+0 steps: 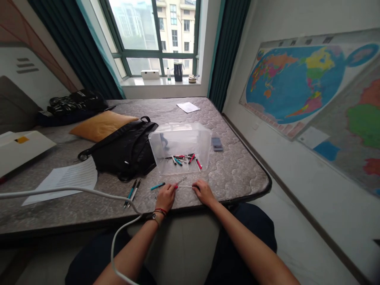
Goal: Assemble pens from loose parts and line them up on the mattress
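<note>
At the mattress's front edge, my left hand [166, 194] is closed, with a small red pen part [176, 187] showing at its fingertips. My right hand [203, 190] pinches the dark end of a thin white pen refill [185, 186], which spans the gap between both hands. A small metallic piece [181, 180] lies just beyond the fingers. Left of my left hand rests a blue pen barrel [158, 186]. Farther left, assembled-looking pens [132, 194] lie side by side. Ahead, a clear plastic box [179, 136] holds several loose pen parts [181, 159] in red, blue, white and black.
A black backpack [127, 148] and a yellow pillow [102, 124] lie left of the box. Printed paper [68, 180] is at the left. A white cable [89, 190] crosses in front of my left arm. A small grey case [217, 144] sits right of the box.
</note>
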A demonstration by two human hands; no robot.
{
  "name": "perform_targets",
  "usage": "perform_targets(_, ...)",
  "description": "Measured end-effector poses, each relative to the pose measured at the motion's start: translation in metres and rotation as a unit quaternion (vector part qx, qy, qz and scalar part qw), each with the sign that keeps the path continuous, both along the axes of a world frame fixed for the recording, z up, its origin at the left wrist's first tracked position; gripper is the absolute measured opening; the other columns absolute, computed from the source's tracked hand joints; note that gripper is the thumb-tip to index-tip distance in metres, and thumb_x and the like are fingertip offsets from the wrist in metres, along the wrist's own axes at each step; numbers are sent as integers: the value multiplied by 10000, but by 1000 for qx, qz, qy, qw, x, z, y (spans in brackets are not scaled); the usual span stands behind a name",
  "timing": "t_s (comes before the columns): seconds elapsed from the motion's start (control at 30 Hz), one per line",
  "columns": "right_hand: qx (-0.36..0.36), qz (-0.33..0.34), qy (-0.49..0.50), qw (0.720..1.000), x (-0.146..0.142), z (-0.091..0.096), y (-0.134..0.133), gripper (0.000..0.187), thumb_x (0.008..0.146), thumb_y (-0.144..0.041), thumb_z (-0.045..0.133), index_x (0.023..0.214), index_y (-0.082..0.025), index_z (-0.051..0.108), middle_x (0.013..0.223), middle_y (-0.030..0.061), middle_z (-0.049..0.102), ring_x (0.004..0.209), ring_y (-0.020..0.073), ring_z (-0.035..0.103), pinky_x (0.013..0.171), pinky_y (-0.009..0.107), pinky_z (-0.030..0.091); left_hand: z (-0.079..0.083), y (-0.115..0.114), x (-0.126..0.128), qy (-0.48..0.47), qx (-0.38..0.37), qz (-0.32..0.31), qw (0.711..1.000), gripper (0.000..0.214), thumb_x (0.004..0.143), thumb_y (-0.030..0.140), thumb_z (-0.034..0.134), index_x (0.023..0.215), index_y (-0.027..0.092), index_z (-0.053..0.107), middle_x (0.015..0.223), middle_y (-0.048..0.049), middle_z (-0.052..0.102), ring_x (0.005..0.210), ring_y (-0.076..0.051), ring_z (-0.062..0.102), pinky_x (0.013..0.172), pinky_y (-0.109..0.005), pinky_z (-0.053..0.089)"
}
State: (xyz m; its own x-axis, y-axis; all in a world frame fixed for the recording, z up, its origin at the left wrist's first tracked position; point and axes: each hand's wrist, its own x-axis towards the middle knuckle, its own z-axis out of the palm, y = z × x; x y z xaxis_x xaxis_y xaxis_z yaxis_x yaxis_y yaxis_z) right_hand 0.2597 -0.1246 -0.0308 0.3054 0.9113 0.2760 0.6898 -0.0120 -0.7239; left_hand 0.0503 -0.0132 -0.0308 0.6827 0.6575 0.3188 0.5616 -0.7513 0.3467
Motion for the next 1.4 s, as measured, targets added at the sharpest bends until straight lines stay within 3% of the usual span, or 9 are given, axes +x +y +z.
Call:
perform_targets(0.33, 0, 1, 19, 1000, 0, 0, 2, 80, 872, -226, 612, 914, -231, 680, 934, 49, 661, 906, 207, 581, 831, 327, 401, 4, -3, 6, 17, -19, 26, 999, 341, 987, 299, 358, 1234, 244, 587, 938, -57, 596, 862, -183, 566, 818, -308, 464)
perform_targets(0.6, 6, 22, 74, 997, -6, 6, 3, 105, 863, -230, 629, 924, -255, 710, 940, 45, 669, 892, 200, 604, 855, 327, 418, 6, -4, 7, 43, -18, 11, 999, 344, 980, 290, 369, 1239, 246, 592, 922, -58, 595, 848, -183, 565, 797, -299, 461)
perform_targets(1.03, 36, -7, 148, 988, -4, 4, 6, 95, 835, -221, 628, 880, -231, 712, 892, 35, 658, 834, 181, 607, 809, 308, 467, 7, -6, 7, -2, -38, 28, 999, 304, 975, 315, 379, 1138, 231, 622, 966, -67, 612, 906, -201, 587, 835, -327, 475)
perform_targets(1.4, 34, 43, 186, 981, -20, 11, 13, 96, 824, -243, 655, 871, -245, 738, 887, 32, 661, 816, 178, 606, 809, 305, 474, 4, -5, 4, 25, -21, 7, 999, 352, 960, 282, 406, 1268, 265, 577, 937, -61, 612, 876, -196, 586, 813, -312, 474)
